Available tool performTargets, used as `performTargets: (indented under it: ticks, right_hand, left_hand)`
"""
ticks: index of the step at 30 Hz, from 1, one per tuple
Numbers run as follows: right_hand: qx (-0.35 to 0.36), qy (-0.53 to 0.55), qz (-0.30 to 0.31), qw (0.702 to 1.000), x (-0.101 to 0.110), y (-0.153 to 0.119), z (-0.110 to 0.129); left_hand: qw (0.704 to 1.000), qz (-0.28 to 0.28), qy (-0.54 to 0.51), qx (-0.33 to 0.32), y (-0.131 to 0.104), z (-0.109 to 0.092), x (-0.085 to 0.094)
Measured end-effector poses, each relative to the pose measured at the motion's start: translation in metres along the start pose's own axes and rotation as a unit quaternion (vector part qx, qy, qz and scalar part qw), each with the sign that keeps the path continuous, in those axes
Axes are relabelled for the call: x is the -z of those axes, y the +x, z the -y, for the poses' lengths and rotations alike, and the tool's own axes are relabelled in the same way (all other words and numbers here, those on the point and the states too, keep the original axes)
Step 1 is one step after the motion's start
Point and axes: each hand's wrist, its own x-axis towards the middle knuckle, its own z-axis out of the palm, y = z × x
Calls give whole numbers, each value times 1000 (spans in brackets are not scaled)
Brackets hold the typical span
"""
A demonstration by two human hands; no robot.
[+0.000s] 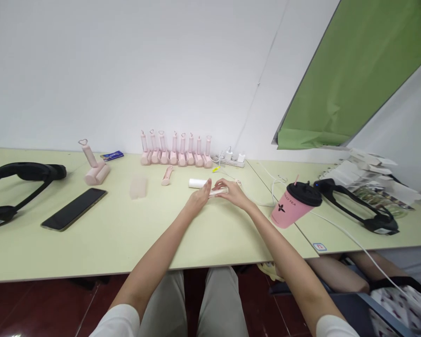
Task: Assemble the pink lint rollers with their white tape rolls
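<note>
Between my two hands is a small clear tube point(219, 191), lying level just above the table. My right hand point(232, 193) grips it with curled fingers from the right. My left hand point(199, 196) is at its left end, fingers pressed together and touching it. Just behind my left hand lies a white cylinder point(197, 183). To the left a small pink part point(167, 175) rests on the table, with a pale pink translucent piece point(138, 187) farther left. A row of several pink devices with clear tubes point(181, 158) stands along the wall.
At left are a black phone point(74, 209), a black headset point(31, 172), another pink device point(97, 172) and a blue packet point(112, 155). A power strip point(232, 162), a tilted pink cup point(291, 208), a second headset point(358, 210) and cables lie right. A person's legs point(340, 274) show lower right.
</note>
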Motion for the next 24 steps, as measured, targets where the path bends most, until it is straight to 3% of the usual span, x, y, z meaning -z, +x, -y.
performTargets:
  ticks: [3,6,9,10,12,16,21,24]
  right_hand:
    - [-50,0,-56,997,13,8,-29]
    - [-178,-93,-148,968,15,9,-73]
    - [-261,-178,-86,945,5,4,-111]
    - [-256,-196,-51,945,0,2,-118]
    - [-234,-233,-40,943,-8,-1,-126]
    - [-176,-234,-82,953,-16,-1,-117]
    - [-128,-17,-155,979,-23,-8,-77]
    - [-112,46,-142,982,-36,-21,-53]
  left_hand:
    - [995,65,21,71,-3,17,1]
    - [993,66,19,95,-4,23,5]
    - [993,58,18,105,-3,18,8]
    - [993,60,20,103,-2,16,8]
    - [992,66,25,103,-1,13,9]
    - [987,80,30,140,1,14,8]
    - [980,90,22,176,2,18,7]
    - [979,107,17,170,1,18,4]
